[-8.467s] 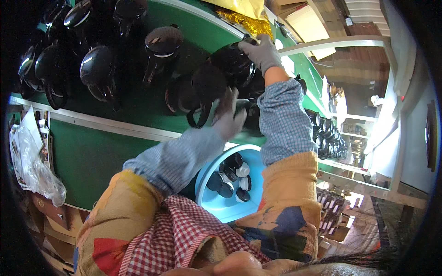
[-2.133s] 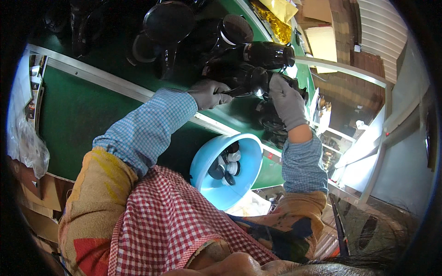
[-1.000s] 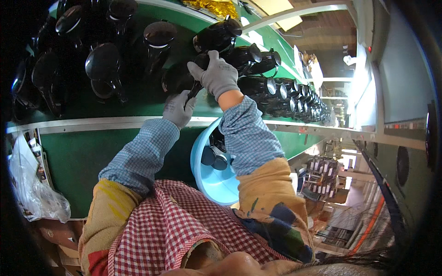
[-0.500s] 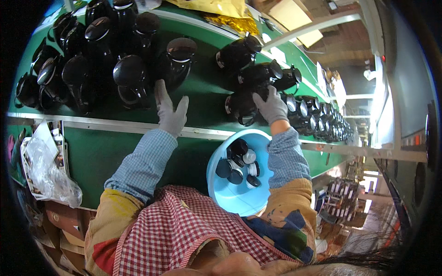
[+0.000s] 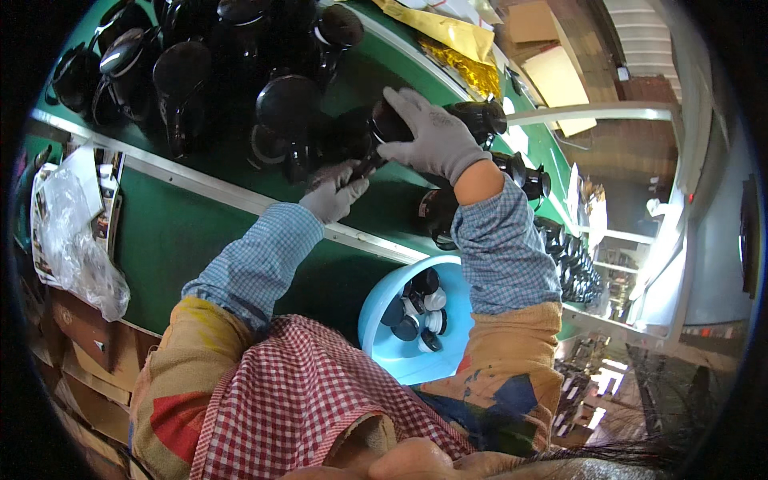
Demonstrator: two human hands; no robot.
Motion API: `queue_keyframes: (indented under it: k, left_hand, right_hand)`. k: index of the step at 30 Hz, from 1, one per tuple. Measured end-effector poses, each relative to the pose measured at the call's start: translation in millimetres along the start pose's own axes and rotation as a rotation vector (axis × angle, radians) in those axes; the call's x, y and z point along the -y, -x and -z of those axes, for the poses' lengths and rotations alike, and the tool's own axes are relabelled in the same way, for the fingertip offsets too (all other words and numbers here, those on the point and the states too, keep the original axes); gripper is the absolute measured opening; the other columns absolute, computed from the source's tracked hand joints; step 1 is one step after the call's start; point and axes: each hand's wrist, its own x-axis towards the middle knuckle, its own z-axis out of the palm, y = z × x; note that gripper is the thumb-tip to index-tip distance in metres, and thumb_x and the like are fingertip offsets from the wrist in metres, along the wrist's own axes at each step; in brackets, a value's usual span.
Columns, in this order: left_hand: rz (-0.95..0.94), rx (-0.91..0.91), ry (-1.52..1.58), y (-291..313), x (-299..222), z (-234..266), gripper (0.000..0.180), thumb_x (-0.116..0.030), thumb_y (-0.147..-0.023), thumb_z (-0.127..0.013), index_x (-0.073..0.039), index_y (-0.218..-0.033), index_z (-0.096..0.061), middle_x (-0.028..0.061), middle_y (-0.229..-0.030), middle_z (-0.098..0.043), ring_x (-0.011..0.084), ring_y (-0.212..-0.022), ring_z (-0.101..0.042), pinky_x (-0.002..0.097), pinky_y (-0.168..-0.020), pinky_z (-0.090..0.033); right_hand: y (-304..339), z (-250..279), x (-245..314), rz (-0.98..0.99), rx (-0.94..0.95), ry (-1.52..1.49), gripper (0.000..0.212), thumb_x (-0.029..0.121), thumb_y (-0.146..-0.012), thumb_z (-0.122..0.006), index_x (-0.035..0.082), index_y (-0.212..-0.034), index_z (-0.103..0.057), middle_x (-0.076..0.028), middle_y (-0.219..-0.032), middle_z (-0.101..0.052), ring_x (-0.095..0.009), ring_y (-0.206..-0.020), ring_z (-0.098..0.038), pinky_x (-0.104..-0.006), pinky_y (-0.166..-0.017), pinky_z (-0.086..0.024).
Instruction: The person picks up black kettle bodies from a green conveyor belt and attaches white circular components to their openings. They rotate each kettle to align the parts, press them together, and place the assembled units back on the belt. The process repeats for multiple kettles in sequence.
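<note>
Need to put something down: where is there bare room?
Bare: the near green surface between the plastic bag, the near rail and the left sleeve; also a smaller green patch between the black jugs and the far rail. Crowded: upper left, packed with black jugs, and around the right hand.

A rail crosses the counter. Behind the rail, a cluster of jugs stands at left; a row of jugs extends at right. One jug is located between the left hand and the right hand. The basin, containing caps, is positioned before the rail. A plastic bag lies at near left.
</note>
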Motion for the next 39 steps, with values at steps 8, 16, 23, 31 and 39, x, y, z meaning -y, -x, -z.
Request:
queue_keyframes:
  k: [8, 16, 23, 31, 39]
  left_hand:
    - [-0.048, 0.034, -0.319, 21, -25, 19, 0.043, -0.034, -0.104, -0.057, -0.009, -0.138, -0.053, 0.0148, -0.128, -0.065, 0.0274, -0.115, -0.062, 0.0412, -0.102, -0.047]
    - [-0.199, 0.05, -0.426, 11, -11, 20, 0.055, -0.041, -0.104, -0.053, -0.009, -0.149, -0.044, 0.0182, -0.144, -0.055, 0.0304, -0.132, -0.053, 0.0458, -0.111, -0.042]
    - [-0.042, 0.155, -0.362, 15, -22, 22, 0.057, -0.041, -0.104, -0.053, -0.01, -0.15, -0.042, 0.0166, -0.147, -0.053, 0.0319, -0.136, -0.05, 0.0466, -0.115, -0.039]
    - [0.053, 0.13, -0.39, 17, -26, 20, 0.061, -0.047, -0.104, -0.052, -0.011, -0.152, -0.04, 0.0184, -0.15, -0.051, 0.0322, -0.14, -0.047, 0.0449, -0.117, -0.038]
    - [-0.075, 0.004, -0.41, 3, 3, 6, 0.045, -0.042, -0.104, -0.053, -0.018, -0.142, -0.051, 0.0158, -0.132, -0.062, 0.0342, -0.124, -0.059, 0.0484, -0.107, -0.045]
  right_hand:
    - [-6, 18, 12, 0.04, 0.218, -0.102, 0.105, 0.037, -0.07, -0.08, 0.018, -0.158, -0.027, -0.023, -0.142, -0.043, -0.038, -0.13, -0.051, -0.0424, -0.111, -0.044]
    - [-10, 13, 13, 0.068, 0.209, -0.008, 0.103, 0.035, -0.069, -0.083, 0.023, -0.157, -0.031, -0.021, -0.139, -0.045, -0.039, -0.127, -0.052, -0.0422, -0.109, -0.044]
    - [-17, 11, 41, -0.362, 0.258, 0.189, 0.104, 0.064, -0.077, -0.075, 0.012, -0.156, -0.032, -0.027, -0.141, -0.052, -0.042, -0.123, -0.059, -0.0453, -0.103, -0.049]
    - [-2, 6, -5, -0.252, 0.026, -0.075, 0.082, 0.065, -0.098, -0.049, 0.005, -0.152, -0.039, -0.028, -0.132, -0.061, -0.042, -0.119, -0.063, -0.0467, -0.102, -0.048]
    - [17, -6, -22, -0.381, 0.011, -0.316, 0.056, 0.051, -0.102, -0.052, 0.011, -0.14, -0.056, -0.024, -0.116, -0.069, -0.039, -0.111, -0.067, -0.0427, -0.098, -0.05]
